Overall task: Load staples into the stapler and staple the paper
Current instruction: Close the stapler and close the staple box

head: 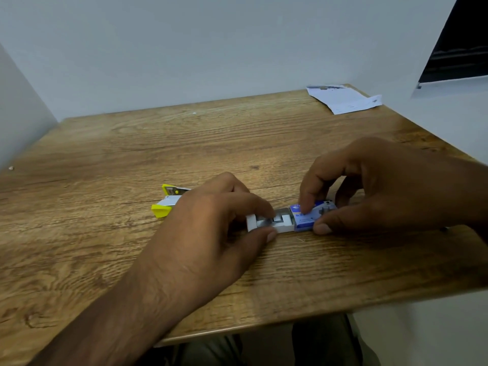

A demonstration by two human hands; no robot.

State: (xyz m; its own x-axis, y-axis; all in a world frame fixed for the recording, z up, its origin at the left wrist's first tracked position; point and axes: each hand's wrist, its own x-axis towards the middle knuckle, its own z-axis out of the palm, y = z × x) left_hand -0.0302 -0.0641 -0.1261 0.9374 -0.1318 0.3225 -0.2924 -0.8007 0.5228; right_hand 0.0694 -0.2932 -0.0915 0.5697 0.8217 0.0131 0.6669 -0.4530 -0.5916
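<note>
A small staple box lies on the wooden table (184, 143) near its front edge. Its blue sleeve (307, 219) is pinched by my right hand (390, 186) between thumb and fingers. The white inner tray (284, 227) is slid out to the left, with grey staples (280, 217) showing inside. My left hand (211, 225) grips the tray, thumb on its near side and fingers over the top. A yellow and silver stapler (166, 200) lies open on the table just behind my left hand, partly hidden by it. The white paper (343, 100) lies at the far right corner.
White partition walls close in the table on the left, back and right. A dark opening shows at the top right. My legs are visible below the table's front edge. Bare wood stretches across the left and the far middle.
</note>
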